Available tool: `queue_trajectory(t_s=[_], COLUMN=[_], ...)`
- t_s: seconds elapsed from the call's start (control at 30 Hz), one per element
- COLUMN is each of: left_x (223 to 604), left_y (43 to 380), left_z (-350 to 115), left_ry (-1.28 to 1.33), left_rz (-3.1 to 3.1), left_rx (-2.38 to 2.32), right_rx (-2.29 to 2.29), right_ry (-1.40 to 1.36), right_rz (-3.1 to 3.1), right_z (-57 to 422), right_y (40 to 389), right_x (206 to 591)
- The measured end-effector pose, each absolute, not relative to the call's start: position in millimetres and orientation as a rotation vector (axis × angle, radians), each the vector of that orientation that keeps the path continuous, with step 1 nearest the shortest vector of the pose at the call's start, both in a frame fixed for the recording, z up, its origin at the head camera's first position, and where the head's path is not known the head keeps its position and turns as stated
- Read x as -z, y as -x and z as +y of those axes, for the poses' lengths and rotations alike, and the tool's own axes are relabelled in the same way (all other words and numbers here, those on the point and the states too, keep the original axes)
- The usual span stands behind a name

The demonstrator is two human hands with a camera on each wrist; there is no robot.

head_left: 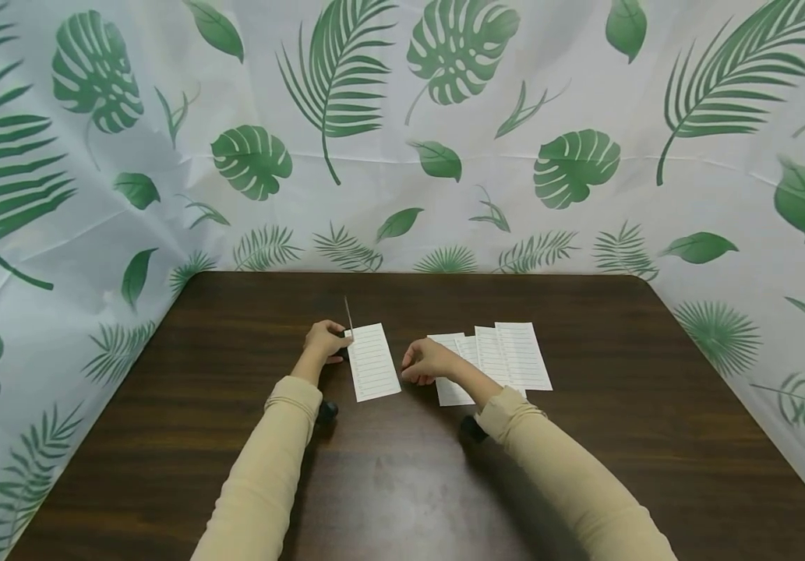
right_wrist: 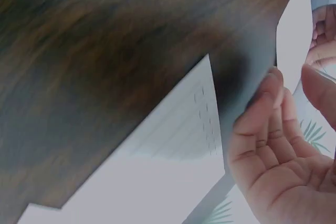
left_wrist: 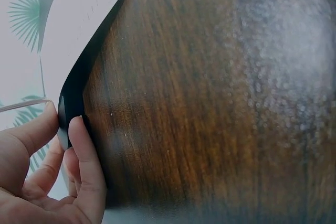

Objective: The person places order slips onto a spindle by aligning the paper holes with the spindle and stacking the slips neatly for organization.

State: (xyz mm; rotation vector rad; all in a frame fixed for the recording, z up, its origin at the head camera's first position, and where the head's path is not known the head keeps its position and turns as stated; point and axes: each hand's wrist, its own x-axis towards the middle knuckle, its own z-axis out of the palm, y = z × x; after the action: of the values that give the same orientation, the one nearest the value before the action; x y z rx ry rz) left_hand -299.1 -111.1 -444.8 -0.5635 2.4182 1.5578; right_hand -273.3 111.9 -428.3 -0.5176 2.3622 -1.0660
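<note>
The left hand (head_left: pixel 325 340)'s fingers pinch a small black piece (left_wrist: pixel 64 121) at the left edge of one lined white card (head_left: pixel 376 365); a thin pale strip (head_left: pixel 349 318) rises there. The right hand (head_left: pixel 427 362)'s fingers curl loosely, thumb apart, holding nothing, near that card's right edge. Rightward, apparently four overlapping lined cards (head_left: pixel 523 356) lie on the brown tabletop (head_left: pixel 654 421).

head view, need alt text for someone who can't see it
A left hand pinches a small dark item by a corner of a lined white sheet; the right hand is between that sheet and overlapping sheets on a dark table. Behind hangs a leaf-patterned cloth.
</note>
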Motion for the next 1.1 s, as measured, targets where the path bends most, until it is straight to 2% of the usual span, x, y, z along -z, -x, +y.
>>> queue_trajectory(t_s=[0.1, 0.47, 0.77, 1.1], left_x=[445.7, 449.3, 448.5, 448.0], left_y=[298.8, 289.8, 293.5, 298.8], left_z=[-110.9, -130.0, -123.9, -113.3], left_ry=[0.551, 0.572, 0.549, 0.535], left_rz=[2.424, 2.423, 2.431, 2.469], left_rx=[-1.554, -1.533, -1.53, -1.484], right_rx=[1.028, 0.781, 0.395, 0.179], right_ry=[0.539, 0.897, 0.906, 0.701], right_rz=[2.394, 2.57, 2.621, 2.615], right_z=[118.9, 125.2, 145.5, 161.9], right_y=[272.5, 277.6, 277.0, 276.2], right_x=[424.4, 419.3, 417.1, 420.2])
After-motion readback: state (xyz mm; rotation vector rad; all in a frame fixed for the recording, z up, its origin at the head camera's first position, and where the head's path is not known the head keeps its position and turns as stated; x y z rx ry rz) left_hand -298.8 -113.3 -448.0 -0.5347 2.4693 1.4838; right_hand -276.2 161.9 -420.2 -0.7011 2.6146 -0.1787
